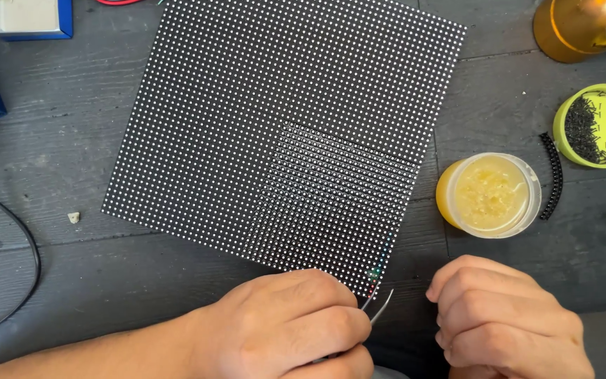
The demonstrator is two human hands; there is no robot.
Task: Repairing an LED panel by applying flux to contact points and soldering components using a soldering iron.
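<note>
Left hand (285,326) is curling its fingers around tweezers (380,307), pinching them near the tips, which are sitting just off the bottom corner of the LED panel (282,133). Right hand (506,319) is resting beside it in a loose fist, fingers pressed together, holding nothing visible. Panel is lying flat on the dark wooden bench (50,147) (tilted slightly). Flux jar (489,195) is standing open to its right, near a yellow dish (597,126) of small black parts.
</note>
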